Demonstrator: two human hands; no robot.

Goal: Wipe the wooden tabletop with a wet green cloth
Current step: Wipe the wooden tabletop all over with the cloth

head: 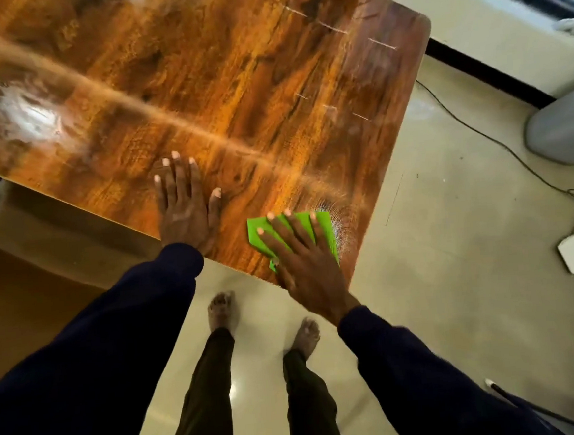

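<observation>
Right hand (pixel 302 254) flat, fingers spread, pressing green cloth (pixel 326 229) onto wooden tabletop (pixel 234 94), left hand (pixel 183 205) beside it, fingers straight, flat on bare wood

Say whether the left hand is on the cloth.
No: the left hand rests flat on bare tabletop, while the right hand presses the green cloth.

Glossy wooden tabletop (pixel 234 84), green cloth (pixel 328 234)

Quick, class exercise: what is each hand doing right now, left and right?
Left hand: open, fingers straight, flat on the wooden tabletop.
Right hand: open, fingers spread, pressing the green cloth onto the tabletop.
</observation>
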